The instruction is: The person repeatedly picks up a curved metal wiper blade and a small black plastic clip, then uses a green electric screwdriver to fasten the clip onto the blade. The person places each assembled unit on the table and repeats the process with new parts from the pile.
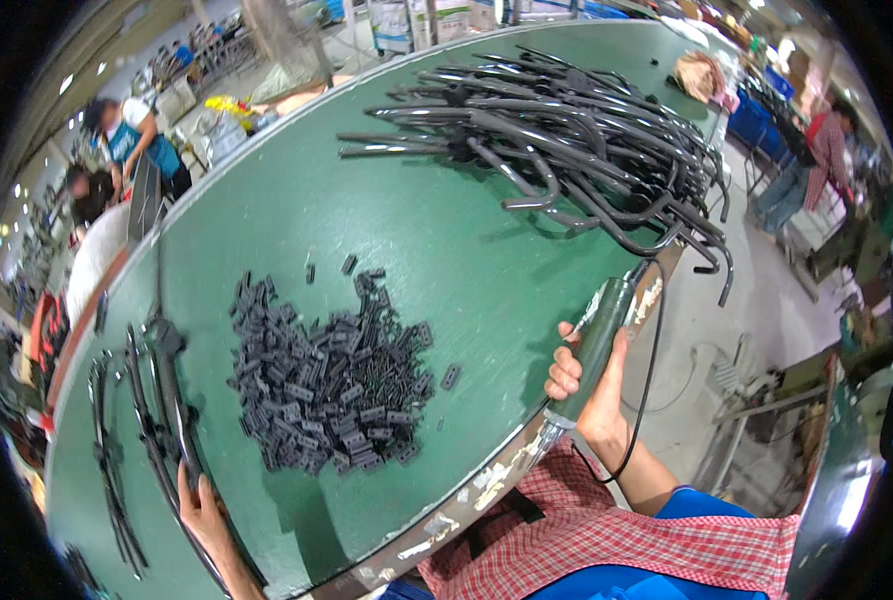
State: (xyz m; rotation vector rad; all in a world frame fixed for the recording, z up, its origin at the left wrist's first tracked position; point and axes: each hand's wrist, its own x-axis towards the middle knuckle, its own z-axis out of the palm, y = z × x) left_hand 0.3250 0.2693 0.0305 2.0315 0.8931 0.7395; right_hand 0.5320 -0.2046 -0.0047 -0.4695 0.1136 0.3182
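My right hand (585,382) is wrapped around a dark green cylindrical power screwdriver (600,337) with a cord at its upper end, over the table's near edge. At the left, my left hand (204,502) touches a black metal tube (183,435) in a group of long black tube parts; whether the fingers close on it cannot be told. Between the hands lies a pile of small black plastic pieces (304,390) with a heap of small dark screws (386,379) in it. One loose black piece (451,376) lies just right of the pile.
A large stack of bent black metal tubes (566,142) covers the far right of the green table (296,202). Thin black tubes (108,465) lie at the far left. A person in a blue apron (142,139) is beyond the table; another person (810,165) stands at the right.
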